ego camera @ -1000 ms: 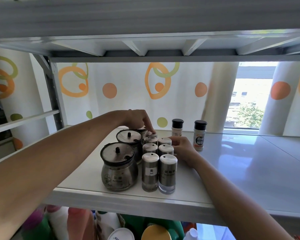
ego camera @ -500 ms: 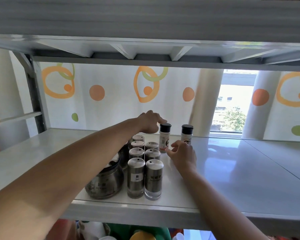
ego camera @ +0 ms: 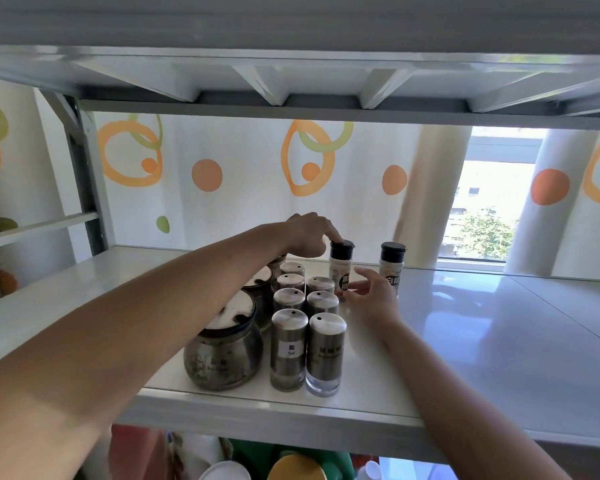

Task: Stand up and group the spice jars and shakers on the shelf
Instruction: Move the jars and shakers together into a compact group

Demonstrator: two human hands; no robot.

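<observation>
The small white plastic spice bottle with a black cap point(ego camera: 338, 271) stands upright on the white shelf point(ego camera: 499, 341), just behind the two rows of stainless-steel shakers point(ego camera: 307, 323). The left hand point(ego camera: 307, 233) lays bent fingers on its cap, probably steadying it; pinching or only pressing, I cannot tell. The right hand point(ego camera: 371, 294), fingers loosely spread, touches its base, seemingly to nudge it into the group.

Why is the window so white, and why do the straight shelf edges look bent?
Head view: daylight blows out the window and backlights everything; it throws white glare on the shelf; the wide-angle lens bows the upper beam and stretches things near the edges; the front shakers look fairly sharp.
</observation>
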